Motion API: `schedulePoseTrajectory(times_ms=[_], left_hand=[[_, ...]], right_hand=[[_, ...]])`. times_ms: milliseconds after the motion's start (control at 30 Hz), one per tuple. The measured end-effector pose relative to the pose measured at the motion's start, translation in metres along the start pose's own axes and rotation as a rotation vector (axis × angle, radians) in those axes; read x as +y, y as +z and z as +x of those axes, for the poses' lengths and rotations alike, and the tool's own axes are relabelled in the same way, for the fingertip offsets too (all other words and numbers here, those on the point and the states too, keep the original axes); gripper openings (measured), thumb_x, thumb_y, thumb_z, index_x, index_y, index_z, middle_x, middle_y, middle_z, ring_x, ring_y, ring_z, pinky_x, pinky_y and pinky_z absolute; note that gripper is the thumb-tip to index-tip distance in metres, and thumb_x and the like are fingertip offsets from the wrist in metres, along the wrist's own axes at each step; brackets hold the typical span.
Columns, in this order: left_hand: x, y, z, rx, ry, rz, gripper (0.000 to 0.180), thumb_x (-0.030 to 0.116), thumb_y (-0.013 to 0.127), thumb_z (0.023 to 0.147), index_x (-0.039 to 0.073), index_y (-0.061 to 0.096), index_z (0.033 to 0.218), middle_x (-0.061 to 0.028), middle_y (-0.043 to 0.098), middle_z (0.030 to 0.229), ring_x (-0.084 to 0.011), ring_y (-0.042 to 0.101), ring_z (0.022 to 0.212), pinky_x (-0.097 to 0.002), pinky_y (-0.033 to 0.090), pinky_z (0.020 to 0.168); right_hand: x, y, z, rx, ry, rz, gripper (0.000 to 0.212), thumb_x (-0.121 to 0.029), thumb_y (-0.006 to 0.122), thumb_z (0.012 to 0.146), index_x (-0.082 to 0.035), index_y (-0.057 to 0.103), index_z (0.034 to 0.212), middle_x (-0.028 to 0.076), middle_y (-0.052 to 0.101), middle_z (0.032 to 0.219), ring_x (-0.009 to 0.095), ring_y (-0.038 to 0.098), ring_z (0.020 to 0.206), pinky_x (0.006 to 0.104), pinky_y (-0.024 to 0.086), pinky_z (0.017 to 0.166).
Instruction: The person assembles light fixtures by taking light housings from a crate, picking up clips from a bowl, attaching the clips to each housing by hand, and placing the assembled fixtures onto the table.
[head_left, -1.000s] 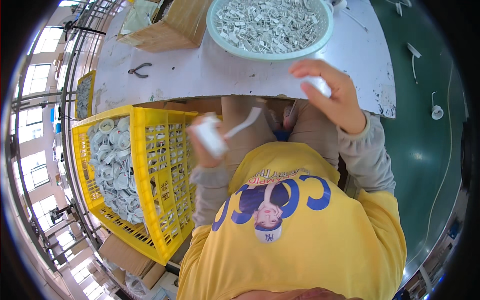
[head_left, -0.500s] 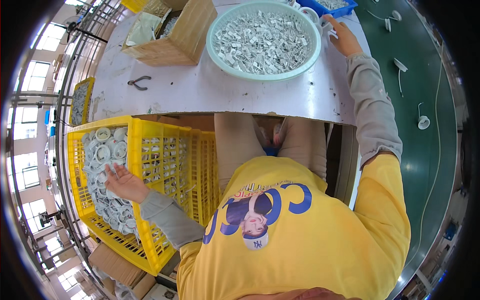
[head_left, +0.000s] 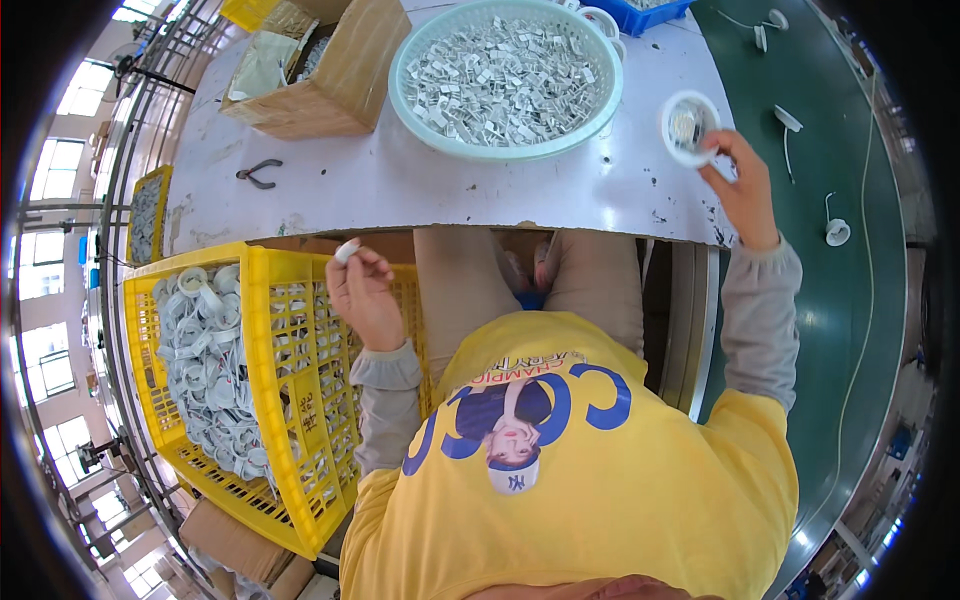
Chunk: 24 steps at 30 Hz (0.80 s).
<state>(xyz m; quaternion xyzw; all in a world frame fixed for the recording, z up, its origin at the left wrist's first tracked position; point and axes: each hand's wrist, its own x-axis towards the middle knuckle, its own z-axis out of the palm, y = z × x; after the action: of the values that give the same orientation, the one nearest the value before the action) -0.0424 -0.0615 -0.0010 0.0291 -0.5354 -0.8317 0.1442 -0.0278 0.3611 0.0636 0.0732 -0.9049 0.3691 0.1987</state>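
My right hand (head_left: 745, 192) holds a white round cup-like plastic part (head_left: 668, 122) by its rim, above the right side of the white table. Its open face shows, with the inside blurred. Beside the yellow crate (head_left: 258, 330), my left hand (head_left: 366, 303) is raised and pinches a small white plastic piece (head_left: 347, 251) at the fingertips. Many white ring-shaped parts with wires (head_left: 208, 370) fill that crate. A pale green basin (head_left: 500, 154) on the table is heaped with small white pieces (head_left: 505, 85).
A cardboard box (head_left: 335, 95) stands left of the basin. Dark-handled cutting pliers (head_left: 259, 173) lie on the table (head_left: 420, 195). A blue tray (head_left: 650, 18) sits behind at right. Along the right runs a green conveyor belt (head_left: 800, 290) carrying several white wired parts (head_left: 838, 232).
My right hand has come from beside the basin toward me, bringing the white round part. My left hand has left the crate, moving right and up, with a small white piece now in it.
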Motion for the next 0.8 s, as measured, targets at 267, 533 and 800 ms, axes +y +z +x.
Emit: schedulePoseTrajectory(times_ms=[267,533,800], left_hand=[[-0.006,0.051,-0.015,-0.315,-0.083,0.035,0.018,0.005,0.047,0.088,-0.001,0.05,0.105,-0.0086,0.055,0.087,-0.0148,0.054,0.075,-0.0239,0.043,0.06],[-0.002,0.087,-0.026,-0.934,0.011,0.393,0.036,0.009,0.067,0.074,0.001,0.052,0.107,-0.0076,0.058,0.092,-0.016,0.055,0.08,-0.0272,0.044,0.069],[-0.014,0.064,-0.039,-0.645,-0.364,0.231,0.027,0.015,0.057,0.086,-0.001,0.052,0.107,-0.0066,0.059,0.093,-0.0123,0.054,0.079,-0.0249,0.045,0.069]], right_hand=[[-0.079,0.026,-0.043,-0.485,0.23,0.826,0.018,0.002,0.061,0.077,-0.002,0.052,0.091,0.001,0.054,0.085,0.006,0.051,0.079,0.021,0.041,0.073],[-0.108,0.081,0.006,-0.872,0.284,0.556,0.012,-0.012,0.059,0.081,-0.001,0.056,0.081,0.003,0.053,0.052,0.007,0.052,0.044,0.02,0.041,0.042],[-0.096,0.1,0.052,-0.633,0.104,0.727,0.016,-0.009,0.058,0.082,0.0,0.057,0.095,0.002,0.055,0.062,0.005,0.049,0.052,0.0192,0.039,0.049]])
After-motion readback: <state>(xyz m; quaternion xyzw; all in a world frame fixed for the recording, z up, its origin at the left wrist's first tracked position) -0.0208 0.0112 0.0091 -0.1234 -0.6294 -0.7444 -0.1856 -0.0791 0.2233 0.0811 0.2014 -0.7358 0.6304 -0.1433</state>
